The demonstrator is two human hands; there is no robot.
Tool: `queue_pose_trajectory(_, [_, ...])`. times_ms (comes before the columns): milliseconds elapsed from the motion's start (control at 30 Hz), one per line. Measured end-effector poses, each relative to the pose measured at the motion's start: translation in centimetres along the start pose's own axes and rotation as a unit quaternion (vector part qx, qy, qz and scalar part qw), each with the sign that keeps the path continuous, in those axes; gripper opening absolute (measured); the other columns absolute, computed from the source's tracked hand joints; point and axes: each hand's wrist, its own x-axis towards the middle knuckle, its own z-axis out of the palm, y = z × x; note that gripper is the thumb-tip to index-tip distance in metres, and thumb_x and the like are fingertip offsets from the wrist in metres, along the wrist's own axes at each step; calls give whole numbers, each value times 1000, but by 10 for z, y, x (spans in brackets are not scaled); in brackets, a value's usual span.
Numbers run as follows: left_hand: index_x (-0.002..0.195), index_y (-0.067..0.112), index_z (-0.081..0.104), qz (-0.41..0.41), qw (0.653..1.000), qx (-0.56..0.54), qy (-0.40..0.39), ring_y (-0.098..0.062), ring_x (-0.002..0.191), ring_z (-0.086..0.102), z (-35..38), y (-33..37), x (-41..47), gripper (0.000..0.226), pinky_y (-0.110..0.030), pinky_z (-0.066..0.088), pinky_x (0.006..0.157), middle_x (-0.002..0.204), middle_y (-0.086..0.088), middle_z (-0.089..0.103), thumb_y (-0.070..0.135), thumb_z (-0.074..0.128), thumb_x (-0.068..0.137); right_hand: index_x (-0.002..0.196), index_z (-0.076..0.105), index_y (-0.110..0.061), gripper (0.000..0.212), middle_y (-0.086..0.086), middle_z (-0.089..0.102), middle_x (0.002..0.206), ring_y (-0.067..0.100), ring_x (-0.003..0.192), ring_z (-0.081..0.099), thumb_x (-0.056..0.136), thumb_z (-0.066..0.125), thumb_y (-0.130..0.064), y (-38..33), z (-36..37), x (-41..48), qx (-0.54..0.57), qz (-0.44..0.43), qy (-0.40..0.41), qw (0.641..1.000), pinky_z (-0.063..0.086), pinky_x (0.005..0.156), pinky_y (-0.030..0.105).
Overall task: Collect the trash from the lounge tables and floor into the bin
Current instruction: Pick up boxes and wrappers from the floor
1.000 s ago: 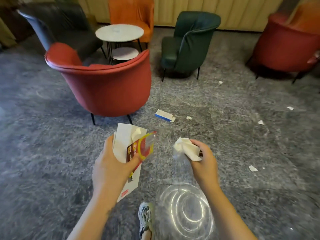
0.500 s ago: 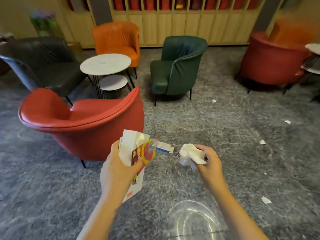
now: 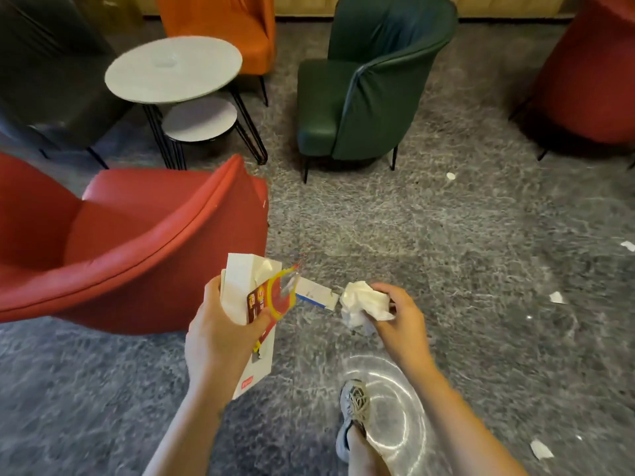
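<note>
Trash in both hands — left hand (image 3: 220, 333) wrappers (image 3: 256, 297), right hand (image 3: 400, 324) tissue (image 3: 362, 300).

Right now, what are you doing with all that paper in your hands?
A person is picking up trash in a lounge. The left hand grips a white paper bag and a red and yellow wrapper. The right hand holds a crumpled tissue. A small blue and white card lies on the grey floor just ahead, and paper scraps lie scattered to the right. No bin is in view.
</note>
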Motion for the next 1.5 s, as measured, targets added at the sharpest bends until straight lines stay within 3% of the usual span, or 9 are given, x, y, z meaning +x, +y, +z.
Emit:
queue_pose_trajectory(167, [123, 35, 38, -77, 996, 41, 18, -33, 91, 59, 77, -7, 55, 79, -34, 36, 65, 105, -8, 66, 61, 66, 53, 111, 63, -9, 34, 3, 63, 110, 22, 101, 58, 78, 72, -8, 53, 14, 105, -48, 6, -68, 997, 46, 85, 36])
queue_pose_trajectory(367, [125, 33, 39, -119, 990, 72, 24, -30, 82, 62, 156, -43, 112, 82, -32, 35, 57, 95, -6, 64, 66, 68, 55, 108, 65, -9, 34, -7, 57, 99, 17, 91, 58, 76, 74, -11, 122, 62, 193, -56, 9, -105, 993, 42, 77, 25])
queue_pose_trajectory(467, [128, 28, 44, -138, 987, 78, 18, -24, 68, 60, 205, -80, 143, 77, -28, 32, 55, 94, -5, 65, 49, 78, 62, 105, 66, -8, 32, -2, 62, 99, 21, 90, 60, 75, 74, -6, 172, 103, 230, -39, 27, -118, 992, 44, 76, 26])
queue_pose_trajectory(633, [124, 19, 45, -180, 979, 94, -15, -34, 90, 62, 298, -169, 192, 75, -35, 42, 67, 104, -14, 65, 46, 78, 63, 94, 61, -26, 29, -3, 63, 97, 16, 90, 61, 75, 75, -11, 271, 179, 274, -12, 68, -134, 989, 47, 80, 26])
queue_pose_trajectory(767, [123, 24, 45, -202, 975, 90, -22, -32, 90, 62, 377, -245, 227, 78, -40, 50, 71, 103, -7, 63, 61, 75, 62, 86, 56, -41, 37, -17, 62, 87, -8, 78, 59, 76, 75, -10, 360, 243, 301, -34, 86, -164, 982, 43, 68, 7])
queue_pose_trajectory(967, [110, 24, 43, -239, 962, 131, -13, -29, 78, 57, 474, -348, 255, 69, -31, 34, 61, 85, 1, 51, 67, 67, 61, 105, 63, -5, 35, 3, 62, 98, 19, 89, 57, 73, 76, -9, 480, 336, 333, -65, 78, -237, 966, 46, 78, 33])
queue_pose_trajectory(1133, [115, 25, 44, -284, 950, 130, 11, -30, 79, 56, 518, -403, 263, 73, -34, 35, 62, 91, -5, 57, 66, 65, 58, 103, 62, -8, 32, -3, 61, 94, 4, 83, 54, 74, 75, -8, 537, 389, 352, -57, 71, -266, 960, 43, 69, 15])
queue_pose_trajectory(1367, [118, 27, 43, -306, 945, 112, 10, -21, 77, 47, 546, -424, 267, 80, -34, 38, 64, 90, 3, 49, 69, 59, 53, 106, 54, -14, 46, -3, 61, 99, 16, 89, 60, 69, 80, -24, 566, 416, 357, -89, 99, -301, 944, 48, 71, 29])
queue_pose_trajectory(1500, [113, 24, 44, -315, 945, 84, 2, -22, 78, 50, 552, -429, 268, 73, -35, 41, 65, 89, 2, 51, 65, 60, 54, 121, 44, -14, 72, 1, 60, 108, 23, 97, 59, 64, 82, -36, 568, 426, 357, -142, 99, -316, 933, 49, 81, 41])
